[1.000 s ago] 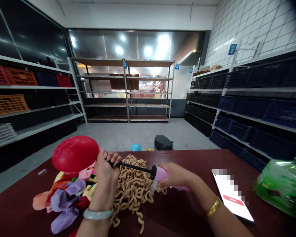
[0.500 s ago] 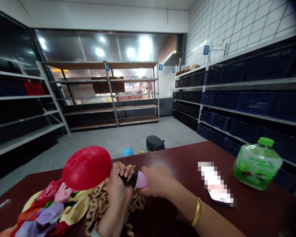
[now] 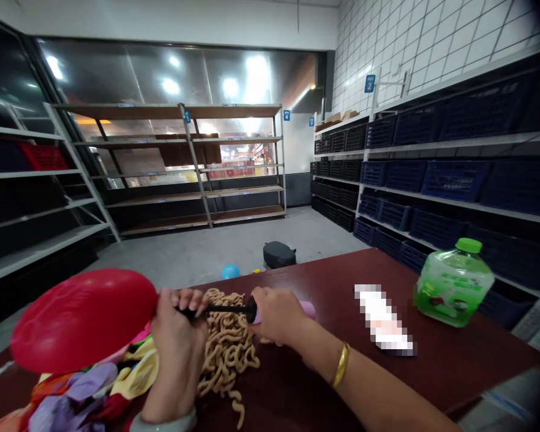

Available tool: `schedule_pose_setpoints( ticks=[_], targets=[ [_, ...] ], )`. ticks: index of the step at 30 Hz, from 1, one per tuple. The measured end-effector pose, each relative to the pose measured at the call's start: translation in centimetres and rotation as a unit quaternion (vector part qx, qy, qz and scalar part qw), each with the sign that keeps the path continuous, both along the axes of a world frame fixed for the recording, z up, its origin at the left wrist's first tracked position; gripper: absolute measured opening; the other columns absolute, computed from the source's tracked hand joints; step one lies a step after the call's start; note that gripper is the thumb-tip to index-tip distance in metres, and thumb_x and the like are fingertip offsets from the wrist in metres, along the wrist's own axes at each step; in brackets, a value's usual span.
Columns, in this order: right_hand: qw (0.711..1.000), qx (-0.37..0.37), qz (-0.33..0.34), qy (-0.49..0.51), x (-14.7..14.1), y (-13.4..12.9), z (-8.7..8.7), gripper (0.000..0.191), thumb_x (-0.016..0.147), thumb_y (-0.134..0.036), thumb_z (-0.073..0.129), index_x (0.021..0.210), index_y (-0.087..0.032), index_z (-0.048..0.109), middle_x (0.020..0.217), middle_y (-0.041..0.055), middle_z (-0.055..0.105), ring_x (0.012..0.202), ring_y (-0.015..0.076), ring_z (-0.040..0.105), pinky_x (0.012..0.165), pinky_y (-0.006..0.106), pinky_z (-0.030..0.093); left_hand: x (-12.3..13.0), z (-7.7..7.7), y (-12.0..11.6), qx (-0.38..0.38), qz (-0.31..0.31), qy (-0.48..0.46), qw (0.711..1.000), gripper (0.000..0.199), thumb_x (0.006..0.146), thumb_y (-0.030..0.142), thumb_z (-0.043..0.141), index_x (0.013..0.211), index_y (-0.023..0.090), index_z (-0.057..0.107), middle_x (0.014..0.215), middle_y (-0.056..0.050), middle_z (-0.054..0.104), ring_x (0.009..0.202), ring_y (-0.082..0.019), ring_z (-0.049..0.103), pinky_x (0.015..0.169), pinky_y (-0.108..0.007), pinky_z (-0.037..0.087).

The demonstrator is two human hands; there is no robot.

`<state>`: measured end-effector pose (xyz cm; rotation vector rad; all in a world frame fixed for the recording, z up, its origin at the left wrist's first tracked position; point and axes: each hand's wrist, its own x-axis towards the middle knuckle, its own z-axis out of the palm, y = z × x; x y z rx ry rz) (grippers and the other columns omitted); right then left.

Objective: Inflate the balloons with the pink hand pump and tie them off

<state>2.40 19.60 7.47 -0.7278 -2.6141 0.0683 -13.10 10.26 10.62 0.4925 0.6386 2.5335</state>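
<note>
Closing round the pink hand pump (image 3: 308,309), near the black collar, the right hand (image 3: 276,315) has the stiff, light, smooth barrel at its best hold. The left hand (image 3: 177,342) curls round the black rod's (image 3: 229,309) left end, beside the taut, burst-prone red balloon (image 3: 87,318), above the table (image 3: 324,384). Shelf signs read "2" (image 3: 369,83) and "4" (image 3: 287,115); the green bottle's (image 3: 454,285) print is too blurred.

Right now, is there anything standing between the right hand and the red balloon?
Yes: the left hand, beside the red balloon, closed on one end of the black pump rod, which reaches toward the right hand on the pink pump barrel.
</note>
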Motion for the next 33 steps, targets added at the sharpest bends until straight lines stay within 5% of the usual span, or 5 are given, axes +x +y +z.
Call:
schedule_pose_setpoints(
  ticks=[7, 22, 29, 33],
  targets=[
    [0.999, 0.013, -0.009, -0.038, 0.6, 2.1, -0.2, 0.042, 0.076, -0.052, 0.061, 0.1, -0.019, 0.055, 0.095, 0.0097, 0.068, 0.085, 0.0265, 0.065, 0.07, 0.034, 0.047, -3.5, -0.4, -0.6, 0.009, 0.03, -0.02, 0.999, 0.037, 0.077, 0.025, 0.062, 0.061, 0.019, 0.03, 0.047, 0.008, 0.032, 0.04, -0.006, 0.033, 0.04, -0.021, 0.029],
    [1.0, -0.021, 0.003, -0.024, 0.0, -0.9, -0.4, 0.035, 0.072, -0.042, 0.06, 0.097, -0.019, 0.053, 0.088, 0.0079, 0.068, 0.076, 0.0251, 0.066, 0.063, 0.031, 0.047, 5.4, -3.6, 3.0, -0.046, -0.067, 0.013, 0.997, 0.033, 0.082, 0.028, 0.062, 0.063, 0.018, 0.037, 0.053, 0.006, 0.033, 0.045, -0.008, 0.035, 0.043, -0.023, 0.03],
    [0.999, -0.03, 0.01, -0.006, 0.1, -1.3, -0.2, 0.037, 0.074, -0.046, 0.059, 0.098, -0.019, 0.053, 0.09, 0.008, 0.068, 0.078, 0.0255, 0.067, 0.064, 0.031, 0.046, 5.6, -3.0, 2.5, -0.046, -0.084, 0.022, 0.995, 0.033, 0.084, 0.026, 0.06, 0.062, 0.018, 0.036, 0.054, 0.006, 0.033, 0.046, -0.008, 0.036, 0.044, -0.023, 0.031],
    [0.999, -0.033, 0.016, -0.011, 0.1, -0.4, -0.3, 0.043, 0.077, -0.056, 0.056, 0.101, -0.021, 0.053, 0.093, 0.0069, 0.069, 0.083, 0.0252, 0.066, 0.068, 0.032, 0.045, 3.6, -1.6, 1.7, -0.039, -0.06, 0.025, 0.997, 0.035, 0.084, 0.029, 0.06, 0.061, 0.018, 0.036, 0.052, 0.006, 0.033, 0.044, -0.008, 0.035, 0.043, -0.023, 0.032]
  ],
)
